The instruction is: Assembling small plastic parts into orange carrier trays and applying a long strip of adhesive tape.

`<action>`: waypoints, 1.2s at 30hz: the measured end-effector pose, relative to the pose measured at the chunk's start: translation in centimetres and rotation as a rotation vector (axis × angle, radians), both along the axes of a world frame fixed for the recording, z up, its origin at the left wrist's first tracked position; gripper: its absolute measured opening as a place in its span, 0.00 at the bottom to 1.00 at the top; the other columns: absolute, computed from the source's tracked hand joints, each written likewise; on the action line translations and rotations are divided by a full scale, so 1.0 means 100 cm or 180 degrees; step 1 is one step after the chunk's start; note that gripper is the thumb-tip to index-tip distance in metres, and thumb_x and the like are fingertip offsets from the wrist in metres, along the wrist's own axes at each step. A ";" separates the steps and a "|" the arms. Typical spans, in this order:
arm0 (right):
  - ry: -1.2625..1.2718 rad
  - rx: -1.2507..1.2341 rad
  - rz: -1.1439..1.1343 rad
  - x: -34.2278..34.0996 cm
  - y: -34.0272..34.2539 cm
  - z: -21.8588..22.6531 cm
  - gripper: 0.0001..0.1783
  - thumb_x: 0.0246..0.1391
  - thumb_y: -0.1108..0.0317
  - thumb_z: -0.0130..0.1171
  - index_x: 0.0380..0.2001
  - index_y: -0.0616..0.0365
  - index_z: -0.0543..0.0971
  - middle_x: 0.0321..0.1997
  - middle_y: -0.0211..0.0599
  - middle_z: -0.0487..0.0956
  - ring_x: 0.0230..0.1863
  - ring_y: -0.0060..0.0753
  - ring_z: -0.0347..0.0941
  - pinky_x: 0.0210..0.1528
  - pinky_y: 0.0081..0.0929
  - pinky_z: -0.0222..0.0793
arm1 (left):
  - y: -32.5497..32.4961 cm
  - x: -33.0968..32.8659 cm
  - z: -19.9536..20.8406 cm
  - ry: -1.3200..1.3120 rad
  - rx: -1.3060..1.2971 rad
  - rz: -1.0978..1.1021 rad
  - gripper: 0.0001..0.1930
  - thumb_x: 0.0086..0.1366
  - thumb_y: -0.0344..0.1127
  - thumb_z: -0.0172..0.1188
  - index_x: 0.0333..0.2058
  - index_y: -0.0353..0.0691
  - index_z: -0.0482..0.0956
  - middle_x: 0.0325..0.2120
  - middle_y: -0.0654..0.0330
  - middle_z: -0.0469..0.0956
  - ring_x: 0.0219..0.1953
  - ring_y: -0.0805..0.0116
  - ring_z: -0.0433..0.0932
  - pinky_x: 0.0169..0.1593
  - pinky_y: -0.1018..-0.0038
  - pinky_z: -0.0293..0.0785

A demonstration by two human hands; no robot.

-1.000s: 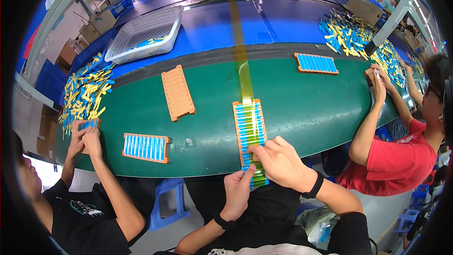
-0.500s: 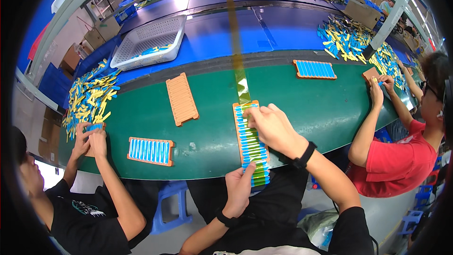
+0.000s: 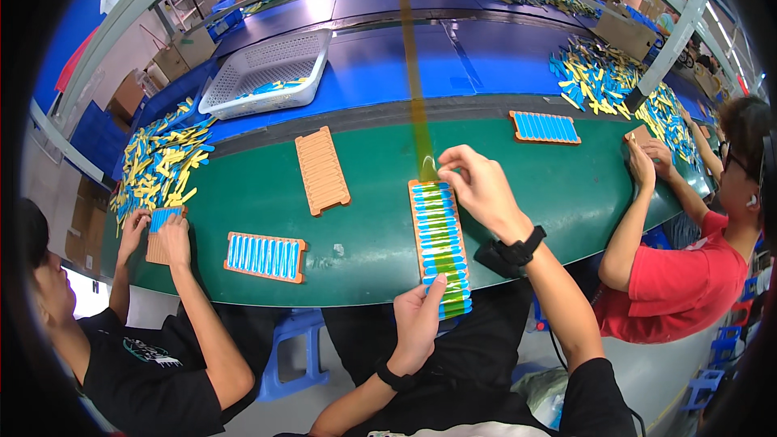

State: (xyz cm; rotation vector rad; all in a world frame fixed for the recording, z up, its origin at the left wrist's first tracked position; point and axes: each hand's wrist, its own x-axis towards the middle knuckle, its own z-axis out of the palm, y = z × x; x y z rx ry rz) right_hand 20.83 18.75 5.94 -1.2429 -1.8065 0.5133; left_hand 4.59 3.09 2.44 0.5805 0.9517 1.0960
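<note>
Left hand (image 3: 414, 328) grips near end of orange slotted tray (image 3: 417, 231) at near edge of green counter (image 3: 374, 210), thumb over yellow tape (image 3: 421, 125); right hand (image 3: 487, 196), fingers curled beside tape at tray's far end, grip unclear.

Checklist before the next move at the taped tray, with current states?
1. Left hand steadying the near end of the orange tray: ok, thumb on top.
2. Blue pieces lying crosswise in a row: ok.
3. Tape running lengthwise over them: ok.
4. Tape stuck to every piece: cannot tell.
5. Right hand gripping the tape: cannot tell; fingers are close beside it at the far end.
</note>
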 end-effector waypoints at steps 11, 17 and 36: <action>-0.0750 -0.0007 0.0142 0.005 -0.048 0.000 0.18 0.55 0.66 0.62 0.48 0.60 0.77 0.53 0.50 0.77 0.56 0.54 0.71 0.60 0.44 0.67 | 0.018 -0.028 0.063 0.0015 0.0887 -0.0035 0.13 0.73 0.30 0.55 0.46 0.23 0.80 0.38 0.54 0.84 0.38 0.73 0.82 0.43 0.73 0.80; -0.1448 0.0055 0.0647 -0.015 -0.065 -0.012 0.37 0.52 0.55 0.65 0.65 0.52 0.69 0.70 0.60 0.60 0.71 0.81 0.47 0.69 0.66 0.53 | 0.021 -0.036 0.047 -0.0147 0.1036 -0.0352 0.16 0.72 0.28 0.56 0.56 0.26 0.74 0.45 0.53 0.82 0.44 0.72 0.81 0.47 0.74 0.79; -0.1571 -0.0718 0.1458 -0.021 -0.049 0.022 0.22 0.53 0.66 0.63 0.51 0.60 0.76 0.55 0.50 0.76 0.58 0.53 0.72 0.61 0.41 0.70 | 0.062 -0.075 0.070 -0.0438 0.0871 -0.1009 0.14 0.73 0.30 0.55 0.53 0.28 0.75 0.46 0.55 0.81 0.47 0.75 0.79 0.52 0.76 0.75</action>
